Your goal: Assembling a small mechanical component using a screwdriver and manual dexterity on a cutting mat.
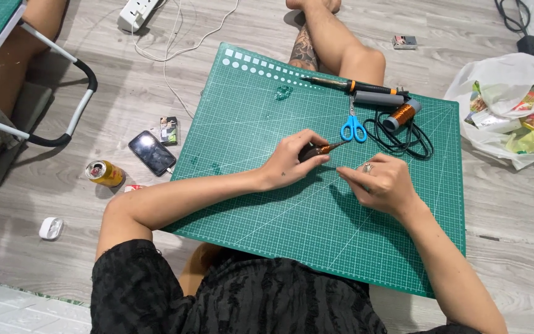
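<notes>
Cutting mat (267,124) on floor; scissors (353,128), wire spool (401,115) and soldering iron (347,85) at its far edge. Phone (151,153) and can (105,173) left of mat; plastic bag (514,111) right.

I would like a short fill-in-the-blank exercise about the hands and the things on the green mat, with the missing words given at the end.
1. The left hand holds a small dark piece wound with ____-coloured wire.
2. The scissors on the cutting mat have ____ handles.
3. The right hand wears a ____ on one finger.
4. The drink can lies on the ____, beside the mat.

Missing words: copper; blue; ring; floor
</notes>
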